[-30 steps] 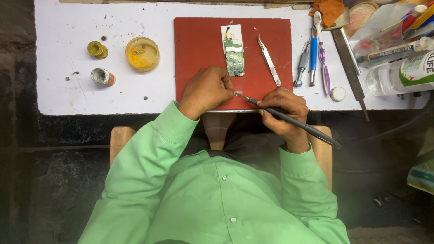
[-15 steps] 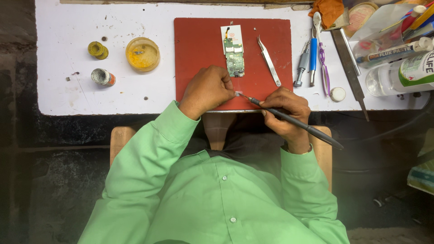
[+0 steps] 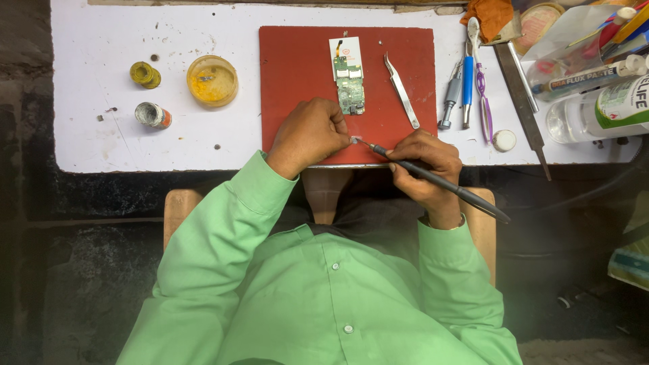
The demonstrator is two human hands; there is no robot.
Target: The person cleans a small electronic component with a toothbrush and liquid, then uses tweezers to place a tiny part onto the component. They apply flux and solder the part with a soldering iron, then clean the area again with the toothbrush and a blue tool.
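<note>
Barely shifted, right hand (image 3: 422, 162) fingers pinch black tool (image 3: 439, 184); left hand (image 3: 307, 135) fingers pinch tiny part (image 3: 354, 140).

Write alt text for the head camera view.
A person in a green shirt holds a small part in the left hand and a thin dark tool in the right hand over a red mat, beside a circuit board and tweezers.
</note>
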